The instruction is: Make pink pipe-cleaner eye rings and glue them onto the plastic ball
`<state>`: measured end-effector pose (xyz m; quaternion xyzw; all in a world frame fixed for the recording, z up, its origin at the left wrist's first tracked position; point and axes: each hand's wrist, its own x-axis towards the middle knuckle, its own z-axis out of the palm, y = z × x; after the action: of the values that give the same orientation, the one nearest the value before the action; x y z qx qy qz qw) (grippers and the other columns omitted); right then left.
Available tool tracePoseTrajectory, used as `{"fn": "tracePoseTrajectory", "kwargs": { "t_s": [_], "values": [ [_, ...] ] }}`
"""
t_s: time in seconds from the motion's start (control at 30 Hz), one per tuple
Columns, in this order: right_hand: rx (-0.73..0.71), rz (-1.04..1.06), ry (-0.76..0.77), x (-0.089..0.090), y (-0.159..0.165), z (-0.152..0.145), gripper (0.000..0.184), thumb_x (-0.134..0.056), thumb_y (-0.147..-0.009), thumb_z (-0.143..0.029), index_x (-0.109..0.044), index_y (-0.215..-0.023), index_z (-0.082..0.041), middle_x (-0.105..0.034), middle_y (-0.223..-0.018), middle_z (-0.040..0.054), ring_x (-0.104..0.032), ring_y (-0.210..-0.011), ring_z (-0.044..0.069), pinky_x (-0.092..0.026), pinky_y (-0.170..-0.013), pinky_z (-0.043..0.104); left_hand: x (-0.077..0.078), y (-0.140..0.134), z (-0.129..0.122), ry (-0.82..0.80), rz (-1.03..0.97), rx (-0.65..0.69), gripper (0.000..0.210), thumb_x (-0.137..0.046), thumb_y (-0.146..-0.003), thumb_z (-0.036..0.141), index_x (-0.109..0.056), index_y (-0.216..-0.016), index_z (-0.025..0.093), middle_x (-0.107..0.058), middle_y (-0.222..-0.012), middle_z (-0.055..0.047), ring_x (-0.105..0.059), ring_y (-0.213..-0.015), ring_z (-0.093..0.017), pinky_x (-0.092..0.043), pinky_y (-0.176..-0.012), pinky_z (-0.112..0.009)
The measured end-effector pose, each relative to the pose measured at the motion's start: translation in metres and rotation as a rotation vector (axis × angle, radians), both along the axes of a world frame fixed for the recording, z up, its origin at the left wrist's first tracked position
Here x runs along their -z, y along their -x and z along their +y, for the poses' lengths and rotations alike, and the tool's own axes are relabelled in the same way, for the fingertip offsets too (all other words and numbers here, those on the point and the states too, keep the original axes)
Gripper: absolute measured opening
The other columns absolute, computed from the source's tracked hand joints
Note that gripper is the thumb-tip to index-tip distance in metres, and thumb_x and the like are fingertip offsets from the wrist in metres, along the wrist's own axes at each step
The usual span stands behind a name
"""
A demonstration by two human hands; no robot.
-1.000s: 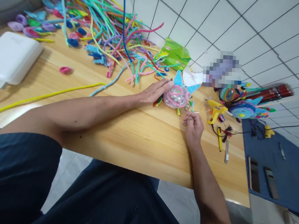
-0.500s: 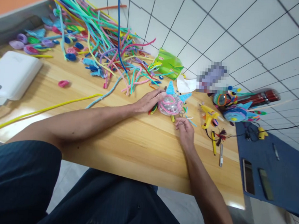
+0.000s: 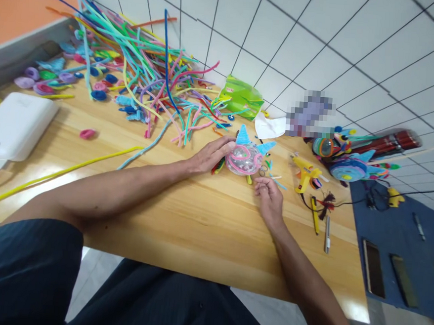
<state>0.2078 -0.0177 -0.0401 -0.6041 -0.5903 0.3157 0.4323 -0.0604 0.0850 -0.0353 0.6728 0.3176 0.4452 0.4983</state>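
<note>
A clear, round craft piece trimmed with pink pipe cleaner stands on the wooden table in front of me. Two blue pipe-cleaner points, like ears, rise from its top. My left hand grips its left side, with the fingers along the upper edge. Close to the lower right of the piece, my right hand is closed, fingertips pinched together; what they hold, if anything, is too small to make out. Beneath the piece a yellow bit pokes out, and small pipe-cleaner scraps lie just beyond my right hand.
Many loose pipe cleaners heap at the back left, beside a green packet. A white power bank sits left. Rightward are a yellow glue gun, a yellow cutter, a silver cutter and a finished blue craft.
The camera view has tilted slightly, so the table appears lower. Both hands stay nearly in place at the craft piece, the left still gripping it and the right still closed.
</note>
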Motion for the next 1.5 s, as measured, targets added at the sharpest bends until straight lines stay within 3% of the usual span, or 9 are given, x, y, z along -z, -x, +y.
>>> {"fn": "tracePoseTrajectory", "kwargs": {
  "t_s": [0.2,0.6,0.73,0.87,1.17,1.27,1.37,1.5],
  "values": [
    [0.000,-0.056,-0.009,0.004,-0.002,-0.005,0.023,-0.057,-0.098,-0.033,-0.078,-0.104,-0.025,-0.075,-0.082,-0.0007,-0.066,-0.072,0.018,-0.053,-0.073,0.033,-0.002,-0.006,-0.002,0.053,-0.088,0.095,0.096,-0.092,-0.079,0.072,-0.058,-0.153,0.022,-0.067,-0.157,-0.018,-0.068,-0.143,-0.039,-0.056,-0.123,-0.056],
    [-0.060,-0.128,-0.047,0.003,-0.002,-0.009,0.023,-0.057,-0.101,-0.027,-0.078,-0.110,-0.025,-0.078,-0.085,0.0001,-0.065,-0.068,0.017,-0.053,-0.066,0.030,-0.007,-0.001,-0.008,0.115,0.032,0.070,0.080,-0.094,-0.081,0.058,-0.059,-0.143,0.020,-0.073,-0.136,-0.013,-0.071,-0.126,-0.032,-0.059,-0.111,-0.048],
    [-0.068,-0.204,-0.159,0.006,0.000,-0.010,0.029,-0.064,-0.102,-0.027,-0.074,-0.129,-0.027,-0.083,-0.113,0.0063,-0.078,-0.098,0.023,-0.064,-0.085,0.038,-0.008,-0.001,-0.009,0.126,0.019,0.101,0.085,-0.095,-0.080,0.061,-0.057,-0.146,0.022,-0.069,-0.143,-0.014,-0.067,-0.135,-0.036,-0.057,-0.117,-0.054],
    [-0.153,-0.323,-0.257,0.006,0.000,-0.009,0.049,-0.069,-0.102,-0.029,-0.065,-0.151,-0.028,-0.077,-0.146,0.0131,-0.073,-0.132,0.032,-0.063,-0.110,0.052,-0.004,-0.005,-0.007,0.136,-0.017,0.119,0.096,-0.100,-0.073,0.061,-0.055,-0.148,0.023,-0.066,-0.151,-0.017,-0.066,-0.142,-0.039,-0.054,-0.122,-0.057],
    [-0.300,-0.399,-0.251,0.006,-0.005,-0.006,0.073,-0.069,-0.101,-0.028,-0.047,-0.171,-0.030,-0.067,-0.164,0.0140,-0.065,-0.149,0.035,-0.055,-0.124,0.060,0.002,-0.007,-0.005,0.100,-0.041,0.104,0.092,-0.100,-0.075,0.058,-0.056,-0.148,0.023,-0.067,-0.151,-0.017,-0.068,-0.141,-0.038,-0.057,-0.120,-0.057],
    [-0.303,-0.400,-0.266,0.006,-0.004,-0.006,0.072,-0.069,-0.102,-0.030,-0.047,-0.171,-0.029,-0.067,-0.164,0.0145,-0.065,-0.150,0.034,-0.055,-0.125,0.060,-0.002,-0.008,-0.007,0.109,-0.064,0.128,0.092,-0.101,-0.075,0.057,-0.055,-0.148,0.023,-0.065,-0.155,-0.017,-0.066,-0.145,-0.038,-0.056,-0.122,-0.057],
    [-0.235,-0.346,-0.266,0.005,-0.001,-0.008,0.060,-0.069,-0.103,-0.031,-0.058,-0.162,-0.028,-0.072,-0.157,0.0141,-0.068,-0.145,0.033,-0.056,-0.122,0.057,-0.005,-0.008,-0.008,0.120,-0.068,0.144,0.094,-0.100,-0.076,0.057,-0.053,-0.149,0.023,-0.063,-0.159,-0.018,-0.064,-0.148,-0.039,-0.055,-0.125,-0.058],
    [-0.046,-0.141,-0.183,0.005,-0.001,-0.010,0.032,-0.064,-0.105,-0.032,-0.072,-0.135,-0.028,-0.085,-0.112,0.0063,-0.079,-0.105,0.025,-0.063,-0.100,0.044,-0.004,-0.006,-0.008,0.102,-0.061,0.135,0.101,-0.100,-0.075,0.061,-0.050,-0.155,0.025,-0.057,-0.166,-0.019,-0.057,-0.155,-0.041,-0.050,-0.129,-0.062]
  ]
}}
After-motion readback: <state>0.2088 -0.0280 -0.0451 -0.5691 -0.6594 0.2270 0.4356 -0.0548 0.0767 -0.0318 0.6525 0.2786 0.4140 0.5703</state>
